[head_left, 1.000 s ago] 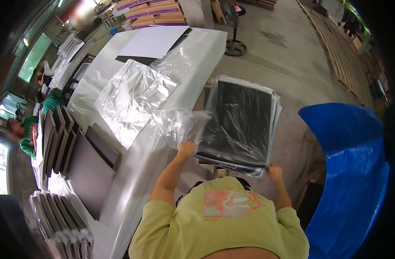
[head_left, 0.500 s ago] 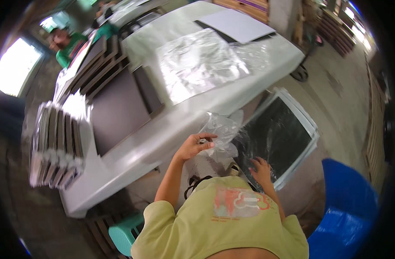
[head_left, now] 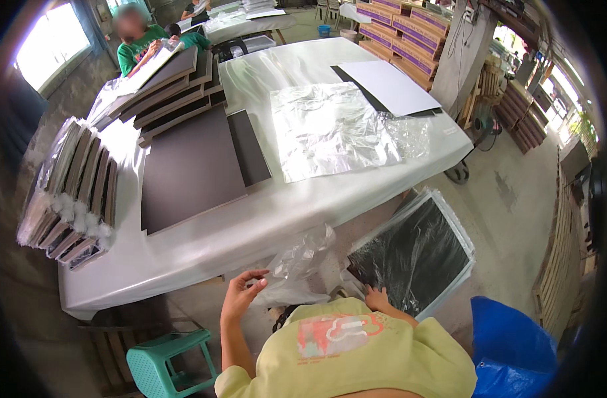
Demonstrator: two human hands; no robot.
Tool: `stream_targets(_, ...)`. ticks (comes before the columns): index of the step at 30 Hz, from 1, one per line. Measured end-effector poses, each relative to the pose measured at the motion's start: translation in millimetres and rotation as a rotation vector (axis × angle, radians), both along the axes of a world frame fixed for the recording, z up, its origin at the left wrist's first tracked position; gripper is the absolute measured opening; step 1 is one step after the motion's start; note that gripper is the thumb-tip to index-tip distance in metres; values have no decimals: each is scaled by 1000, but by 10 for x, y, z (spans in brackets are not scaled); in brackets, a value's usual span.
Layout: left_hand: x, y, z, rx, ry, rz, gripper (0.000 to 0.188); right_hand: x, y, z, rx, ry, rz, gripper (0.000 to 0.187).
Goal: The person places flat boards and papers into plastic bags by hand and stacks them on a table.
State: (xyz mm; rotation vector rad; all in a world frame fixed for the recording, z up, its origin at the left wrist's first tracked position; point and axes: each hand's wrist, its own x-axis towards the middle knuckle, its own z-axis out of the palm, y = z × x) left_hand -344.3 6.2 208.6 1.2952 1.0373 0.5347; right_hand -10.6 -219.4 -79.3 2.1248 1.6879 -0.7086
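Note:
My left hand is raised in front of the table with thumb and fingers curled at the edge of a crumpled clear plastic film. The film hangs to the right of that hand, between the table edge and my body. My right hand lies with fingers stretched out on the near left edge of a dark flat panel covered in clear plastic. This panel sits on top of a low stack beside the table, at my right. My shirt partly hides what is below both hands.
The white-covered table bears brown panels, silvery film and a white sheet. Plastic-wrapped panels stand at its left edge. A green stool and a blue tarp flank me. A person works beyond.
The view has shifted, showing more of the far room. My left hand has moved left and away from the panel, the film stretching out beside it. My right hand remains at the panel's near edge.

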Motion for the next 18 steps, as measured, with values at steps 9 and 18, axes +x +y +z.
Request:
stream_targets(9,647,319,101,39,-835,-5,51,-505,1266,1376,865,692,-269,34)
stream_targets(18,512,599,557,197,-884,565,40,-1853,2328,3015,1017,1303,-224,34)
